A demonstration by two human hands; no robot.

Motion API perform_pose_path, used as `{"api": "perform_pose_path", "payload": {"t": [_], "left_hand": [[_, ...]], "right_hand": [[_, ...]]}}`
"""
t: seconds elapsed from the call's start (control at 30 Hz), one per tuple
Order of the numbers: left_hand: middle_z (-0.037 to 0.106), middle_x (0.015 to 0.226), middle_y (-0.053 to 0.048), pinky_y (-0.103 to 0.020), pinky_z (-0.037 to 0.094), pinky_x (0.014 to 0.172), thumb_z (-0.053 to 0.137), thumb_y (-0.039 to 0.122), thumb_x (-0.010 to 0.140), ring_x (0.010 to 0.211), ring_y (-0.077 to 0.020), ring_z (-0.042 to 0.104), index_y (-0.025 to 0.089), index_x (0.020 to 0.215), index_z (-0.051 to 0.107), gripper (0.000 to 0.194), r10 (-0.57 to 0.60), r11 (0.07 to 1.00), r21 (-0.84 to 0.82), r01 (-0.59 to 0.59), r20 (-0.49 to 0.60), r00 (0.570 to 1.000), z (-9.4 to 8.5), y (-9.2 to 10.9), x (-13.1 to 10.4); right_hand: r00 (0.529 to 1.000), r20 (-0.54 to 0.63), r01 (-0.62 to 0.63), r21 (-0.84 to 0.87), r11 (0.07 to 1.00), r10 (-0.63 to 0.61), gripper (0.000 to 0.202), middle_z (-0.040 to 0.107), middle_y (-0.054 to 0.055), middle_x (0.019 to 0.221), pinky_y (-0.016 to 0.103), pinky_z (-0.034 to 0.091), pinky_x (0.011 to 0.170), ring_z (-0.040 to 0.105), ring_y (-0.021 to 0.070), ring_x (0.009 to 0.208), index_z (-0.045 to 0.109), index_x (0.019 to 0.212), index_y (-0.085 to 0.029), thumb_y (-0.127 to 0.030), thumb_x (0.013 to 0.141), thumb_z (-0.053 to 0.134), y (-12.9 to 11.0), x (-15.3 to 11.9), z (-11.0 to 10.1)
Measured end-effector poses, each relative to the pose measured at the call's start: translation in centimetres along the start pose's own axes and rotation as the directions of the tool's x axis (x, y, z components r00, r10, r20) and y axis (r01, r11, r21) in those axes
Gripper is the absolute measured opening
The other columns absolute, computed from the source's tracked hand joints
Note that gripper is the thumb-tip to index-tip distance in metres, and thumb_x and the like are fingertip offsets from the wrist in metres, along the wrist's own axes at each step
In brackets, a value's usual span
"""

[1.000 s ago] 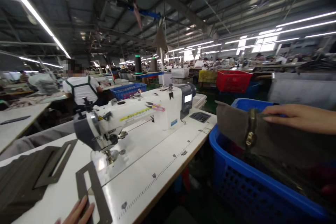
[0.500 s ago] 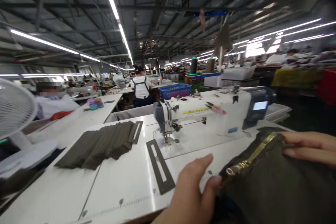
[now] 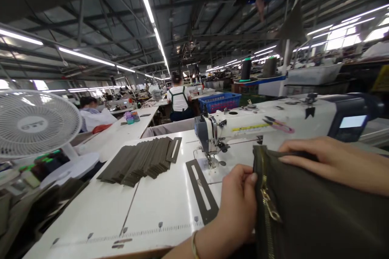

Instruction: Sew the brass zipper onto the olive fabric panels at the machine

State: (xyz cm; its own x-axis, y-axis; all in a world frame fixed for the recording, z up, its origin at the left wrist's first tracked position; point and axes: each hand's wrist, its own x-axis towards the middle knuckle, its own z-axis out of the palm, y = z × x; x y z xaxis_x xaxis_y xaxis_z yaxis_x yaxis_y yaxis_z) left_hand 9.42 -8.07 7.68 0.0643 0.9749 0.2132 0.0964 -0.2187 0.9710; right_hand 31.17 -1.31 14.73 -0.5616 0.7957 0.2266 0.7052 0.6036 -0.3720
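— Sewing factory floor?
— Clearly: industrial sewing machine (image 3: 273, 129) on a white worktable (image 3: 146, 210), stacked cut fabric pieces (image 3: 139, 162), thread cones (image 3: 246, 68), rows of seated workers (image 3: 179, 97) under strip lights (image 3: 152, 16).

Our two bare hands and forearms, no gloves

Our left hand (image 3: 238, 206) shows a thin, pale bangle around the wrist, and the forearm below it is uncovered to the frame's edge. Our right hand (image 3: 328, 162) carries no ring or band that we can see, and its forearm is also sleeveless in view. The nails on our fingers (image 3: 254, 177) are short and unpainted.
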Motion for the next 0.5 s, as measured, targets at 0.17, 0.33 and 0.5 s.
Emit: {"api": "perform_pose_path", "payload": {"t": [0.17,0.33,0.5], "left_hand": [[0.062,0.133,-0.018,-0.047,0.046,0.104,0.069,0.019,0.083,0.117,-0.0312,0.062,0.015,0.134,0.053,0.053,-0.012,0.846,0.532,-0.048,0.108,0.994,-5.6,-5.2,1.1],[0.04,0.155,-0.013,-0.068,0.004,0.118,0.084,0.05,0.071,0.146,-0.0404,0.028,0.023,0.151,0.035,0.098,-0.04,0.561,0.722,-0.404,0.511,0.859,-8.9,-5.9,1.4],[0.05,0.148,-0.014,-0.065,-0.003,0.119,0.081,0.063,0.067,0.142,-0.0399,0.036,0.019,0.147,0.04,0.1,-0.033,0.481,0.765,-0.428,0.504,0.863,-8.0,-5.2,2.5]], "right_hand": [[0.978,0.169,0.101,0.116,0.988,-0.12,0.035,0.071,0.007,0.076,0.037,0.049,0.072,0.067,0.0264,0.075,0.064,0.076,-0.023,-0.053,0.084,0.047,2.3,6.9,9.3],[0.968,0.203,0.098,0.245,0.964,-0.15,0.037,0.073,0.004,0.08,0.033,0.049,0.076,0.067,0.0234,0.079,0.067,0.08,-0.023,-0.058,0.08,0.054,4.2,10.1,14.8],[0.985,0.064,-0.167,0.182,0.969,0.158,0.05,0.066,0.008,0.066,0.037,0.046,0.063,0.063,0.0265,0.066,0.063,0.073,-0.02,-0.07,0.077,0.055,7.8,8.5,13.3]]}}
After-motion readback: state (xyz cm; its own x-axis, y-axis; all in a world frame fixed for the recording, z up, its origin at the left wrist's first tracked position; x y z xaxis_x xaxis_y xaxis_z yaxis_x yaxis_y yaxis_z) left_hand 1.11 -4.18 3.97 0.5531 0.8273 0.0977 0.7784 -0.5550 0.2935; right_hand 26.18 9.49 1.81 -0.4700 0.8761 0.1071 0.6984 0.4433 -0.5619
